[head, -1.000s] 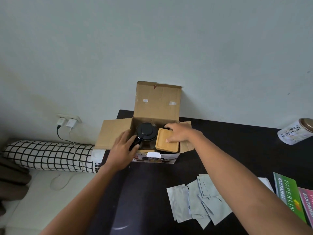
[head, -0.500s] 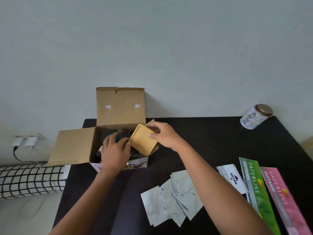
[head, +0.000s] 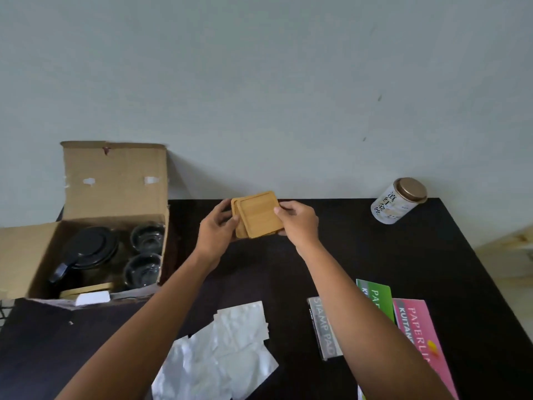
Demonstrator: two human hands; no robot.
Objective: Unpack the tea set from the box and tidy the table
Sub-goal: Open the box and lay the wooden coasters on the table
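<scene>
The wooden coasters (head: 257, 214), a small stack of square ones with raised edges, are held in the air above the far middle part of the black table (head: 375, 255), to the right of the cardboard box (head: 115, 180). The left hand (head: 217, 230) closes its fingers on the left edge of the stack, and the right hand (head: 298, 223) grips the right edge with the thumb on the top face. The top coaster sits a little shifted from the ones under it. The box stands open at the left end of the table, its back flap upright against the wall. Inside it are a teapot with a black lid (head: 86, 251) on the left and two glass cups (head: 145, 255) on the right, one behind the other. Near the front of the table lie some silver pouches (head: 227, 350) that overlap each other, and to the right of them a grey packet (head: 324, 327), a green booklet (head: 376, 298) and a pink booklet (head: 418, 333). A white tin with a bronze lid (head: 399, 201) stands at the far right corner, well apart from the hands.
</scene>
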